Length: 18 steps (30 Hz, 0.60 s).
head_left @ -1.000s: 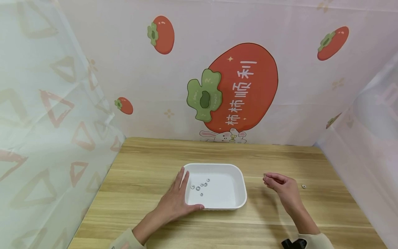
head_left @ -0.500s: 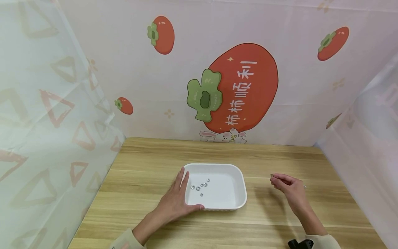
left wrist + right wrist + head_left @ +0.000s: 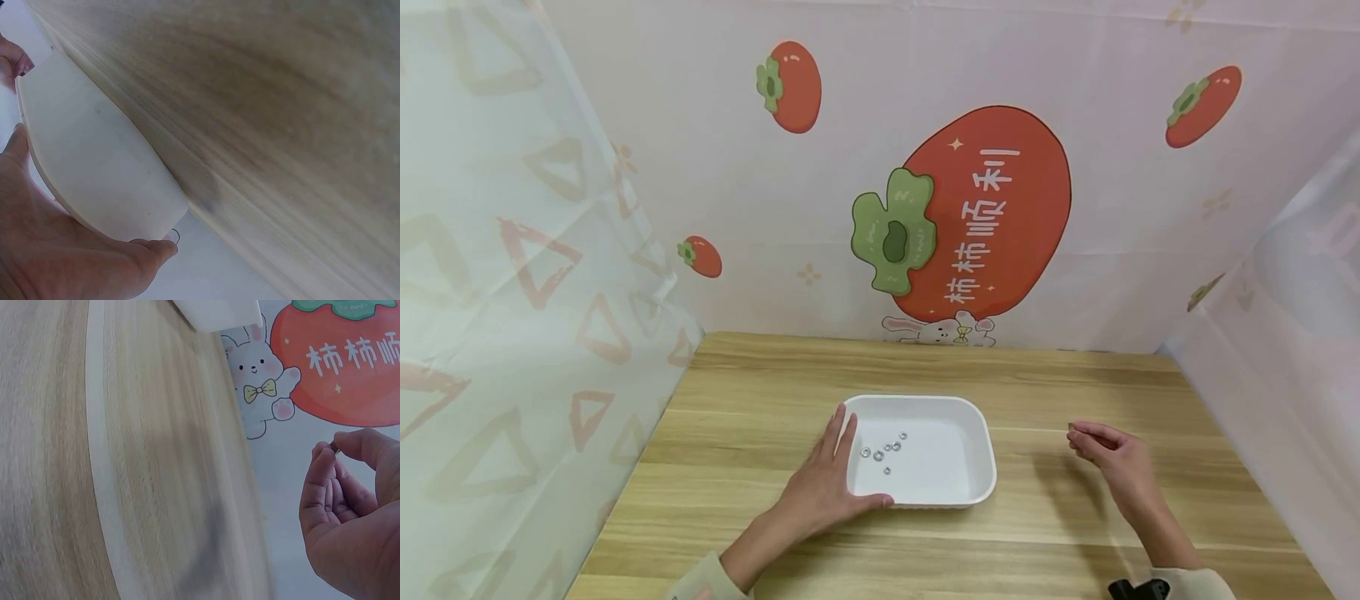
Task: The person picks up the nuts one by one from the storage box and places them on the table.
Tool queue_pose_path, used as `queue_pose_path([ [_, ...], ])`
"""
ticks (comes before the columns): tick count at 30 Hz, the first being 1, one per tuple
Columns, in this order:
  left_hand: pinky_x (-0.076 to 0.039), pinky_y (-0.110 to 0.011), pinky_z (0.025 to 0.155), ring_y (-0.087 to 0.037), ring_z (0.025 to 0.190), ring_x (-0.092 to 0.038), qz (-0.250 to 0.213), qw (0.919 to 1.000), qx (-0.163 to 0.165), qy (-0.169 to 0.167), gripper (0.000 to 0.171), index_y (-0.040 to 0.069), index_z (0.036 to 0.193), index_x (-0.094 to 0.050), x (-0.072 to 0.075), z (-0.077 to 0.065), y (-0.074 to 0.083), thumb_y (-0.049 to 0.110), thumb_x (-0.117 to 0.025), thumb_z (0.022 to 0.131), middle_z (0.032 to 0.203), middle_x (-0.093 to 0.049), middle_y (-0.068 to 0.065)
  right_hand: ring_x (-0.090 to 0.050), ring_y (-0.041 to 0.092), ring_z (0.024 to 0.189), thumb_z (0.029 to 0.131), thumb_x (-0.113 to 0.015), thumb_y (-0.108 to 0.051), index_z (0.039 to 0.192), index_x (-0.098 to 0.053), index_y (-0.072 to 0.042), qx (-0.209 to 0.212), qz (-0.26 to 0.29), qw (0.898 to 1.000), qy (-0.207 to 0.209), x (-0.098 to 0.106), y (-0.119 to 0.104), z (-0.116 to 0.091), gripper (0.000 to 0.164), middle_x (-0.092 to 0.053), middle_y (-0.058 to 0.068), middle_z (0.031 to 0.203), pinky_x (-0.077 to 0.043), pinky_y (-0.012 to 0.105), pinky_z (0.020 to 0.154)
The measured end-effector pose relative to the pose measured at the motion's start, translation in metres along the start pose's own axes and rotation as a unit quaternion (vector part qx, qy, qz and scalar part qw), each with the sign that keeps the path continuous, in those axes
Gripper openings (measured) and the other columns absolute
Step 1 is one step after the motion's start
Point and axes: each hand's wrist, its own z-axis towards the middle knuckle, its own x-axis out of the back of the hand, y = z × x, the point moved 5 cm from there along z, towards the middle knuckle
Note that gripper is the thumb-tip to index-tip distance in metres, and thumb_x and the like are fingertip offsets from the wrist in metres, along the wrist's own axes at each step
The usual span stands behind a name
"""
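Note:
My left hand [image 3: 820, 492] rests on the left end of a white tray [image 3: 951, 450], its fingers straight along the left rim and its thumb on the front edge. In the left wrist view, the palm lies against the outer wall of the tray [image 3: 94, 144]. Several small silver nuts [image 3: 878, 456] lie in the tray's left half. To the right of the tray, my right hand [image 3: 1112, 458] is held above the table. Its thumb and fingertips pinch a tiny dark metal piece [image 3: 335, 447], apparently a nut, mostly covered by the fingers.
The wooden table [image 3: 760, 392] runs back to a patterned cloth [image 3: 1120, 250] printed with persimmons. More cloth [image 3: 527, 333] hangs along the left side, and again on the right. A black wrist mount [image 3: 1138, 589] sits by my right sleeve.
My right hand has shifted to the right, still pinching the small piece. A loose nut on the table at the right has gone out of sight behind it. The left hand stays put.

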Motion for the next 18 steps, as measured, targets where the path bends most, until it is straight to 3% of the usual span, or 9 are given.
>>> queue_pose_path([
  [8, -0.058, -0.054, 0.097, -0.040, 0.159, -0.027, 0.004, 1.0000, -0.001, 0.002, 0.137, 0.005, 0.170, -0.017, -0.001, 0.000, 0.000, 0.082, -0.077, 0.074, 0.179, -0.005, -0.013, -0.077, 0.007, 0.091, 0.100, -0.074, -0.010, 0.119, -0.073, 0.012, -0.011, -0.017, 1.000, 0.011, 0.012, 0.004, 0.000, 0.029, -0.080, -0.011, 0.096, -0.062, 0.024, 0.082],
  [14, -0.058, -0.055, 0.097, -0.042, 0.158, -0.028, 0.006, 1.0000, -0.002, 0.000, 0.137, 0.004, 0.169, -0.018, -0.001, -0.001, 0.001, 0.082, -0.077, 0.074, 0.178, -0.005, -0.015, -0.076, 0.006, 0.088, 0.101, -0.076, -0.019, 0.123, -0.070, 0.013, -0.032, -0.112, 0.993, 0.028, 0.022, 0.005, 0.002, 0.039, -0.079, -0.015, 0.097, -0.062, 0.023, 0.080],
  [18, -0.059, -0.055, 0.096, -0.043, 0.158, -0.028, 0.004, 1.0000, 0.000, 0.001, 0.136, 0.004, 0.169, -0.018, 0.000, 0.000, 0.001, 0.080, -0.078, 0.074, 0.178, -0.005, -0.015, -0.076, 0.007, 0.084, 0.101, -0.075, -0.021, 0.125, -0.068, 0.015, -0.024, -0.185, 0.982, 0.041, 0.026, 0.004, 0.004, 0.043, -0.080, -0.007, 0.096, -0.062, 0.022, 0.077],
])
